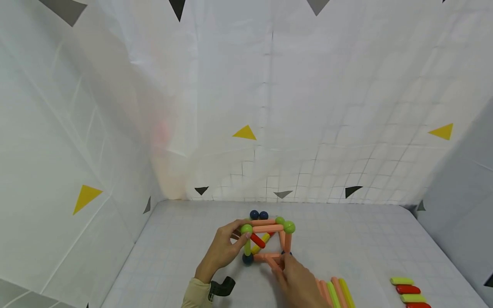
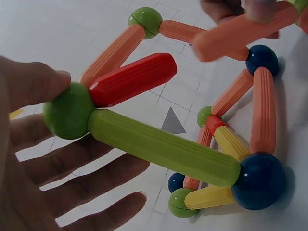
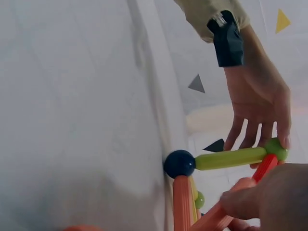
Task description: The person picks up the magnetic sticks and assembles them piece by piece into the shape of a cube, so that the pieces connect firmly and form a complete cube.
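Structure: cube-like frame of ribbed plastic rods and glossy plastic balls (image 1: 267, 239), standing on the table just beyond both hands, near the middle of the near edge.
Frame parts: peach-orange rods along the top and right side; lime-green ribbed rod (image 2: 162, 147) running from a lime-green ball (image 2: 69, 110) down to a dark-blue ball (image 2: 259, 180); red ribbed rod (image 2: 132, 79) slanting inward from the same green ball; short yellow rods low inside.
Left hand: left hand (image 1: 225, 248) at the frame's left side, thumb pressed on the lime-green corner ball, fingers spread and relaxed behind the green rod; not closed round anything.
Right hand: right hand (image 1: 298, 282) at the frame's near right, fingertips pinching a loose peach-orange ribbed rod (image 2: 243, 31) held slantwise against the frame.
Loose balls: two dark-blue plastic balls (image 1: 258, 214) side by side just beyond the frame, touching or nearly so.
Spare rods, near: row of peach, green and yellow rods (image 1: 335, 293) lying parallel, right of the right hand.
Spare pieces, far right: stack-like row of short yellow-green and red curved pieces (image 1: 408, 293) at the near right edge.
Containers: not visible.
Surface: white gridded table sheet (image 1: 366, 244).
Room: white gridded cloth walls (image 1: 308, 107) on three sides, dotted with yellow, grey and black triangles.
Wrist: beige sleeve cuff and black strap mount (image 1: 222, 286) on the left forearm.
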Demonstrator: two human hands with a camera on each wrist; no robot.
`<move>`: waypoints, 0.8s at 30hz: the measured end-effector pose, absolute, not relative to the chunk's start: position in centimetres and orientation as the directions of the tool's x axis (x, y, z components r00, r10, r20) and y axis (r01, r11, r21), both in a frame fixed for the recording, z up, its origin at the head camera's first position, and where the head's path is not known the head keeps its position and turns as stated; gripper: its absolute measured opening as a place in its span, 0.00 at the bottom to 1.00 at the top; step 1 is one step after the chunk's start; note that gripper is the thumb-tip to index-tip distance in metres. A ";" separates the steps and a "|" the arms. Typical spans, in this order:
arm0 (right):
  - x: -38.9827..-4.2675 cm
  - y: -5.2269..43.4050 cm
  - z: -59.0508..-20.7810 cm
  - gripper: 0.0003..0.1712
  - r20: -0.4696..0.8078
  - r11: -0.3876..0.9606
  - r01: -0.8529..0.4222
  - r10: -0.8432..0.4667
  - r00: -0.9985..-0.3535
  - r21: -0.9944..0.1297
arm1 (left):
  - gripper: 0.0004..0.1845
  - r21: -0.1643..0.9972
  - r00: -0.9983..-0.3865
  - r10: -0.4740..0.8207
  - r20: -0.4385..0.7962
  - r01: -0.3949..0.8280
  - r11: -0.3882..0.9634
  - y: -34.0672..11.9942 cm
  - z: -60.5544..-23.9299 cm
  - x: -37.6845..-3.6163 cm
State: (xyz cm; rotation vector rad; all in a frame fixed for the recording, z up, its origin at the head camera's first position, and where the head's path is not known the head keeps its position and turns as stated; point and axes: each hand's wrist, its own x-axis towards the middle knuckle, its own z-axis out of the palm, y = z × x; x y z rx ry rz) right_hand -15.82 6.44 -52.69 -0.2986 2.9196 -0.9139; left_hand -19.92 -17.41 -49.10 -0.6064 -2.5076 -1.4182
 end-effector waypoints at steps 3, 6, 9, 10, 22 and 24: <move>-16.2 6.4 -52.0 0.14 0.055 0.791 -0.198 -0.204 -0.977 -0.579 | 0.17 0.771 -0.891 0.258 0.374 0.453 0.448 -17.4 -49.1 -20.0; -16.2 6.3 -51.8 0.13 0.116 0.794 -0.232 -0.203 -0.972 -0.562 | 0.17 0.782 -0.893 0.264 0.364 0.447 0.435 -17.3 -49.1 -20.0; -16.3 6.1 -51.9 0.13 0.138 0.799 -0.230 -0.184 -0.973 -0.555 | 0.18 0.787 -0.897 0.268 0.352 0.438 0.434 -17.3 -49.1 -20.0; -16.4 6.1 -52.0 0.13 0.146 0.801 -0.232 -0.180 -0.973 -0.551 | 0.18 0.787 -0.899 0.265 0.350 0.435 0.438 -17.3 -49.1 -20.0; -16.6 5.6 -53.0 0.09 0.291 0.848 -0.325 -0.214 -0.933 -0.419 | 0.19 0.780 -0.900 0.262 0.350 0.434 0.451 -17.3 -49.1 -20.0; -16.6 5.5 -52.8 0.08 0.292 0.854 -0.320 -0.209 -0.933 -0.410 | 0.19 0.780 -0.901 0.257 0.349 0.432 0.454 -17.2 -49.1 -20.0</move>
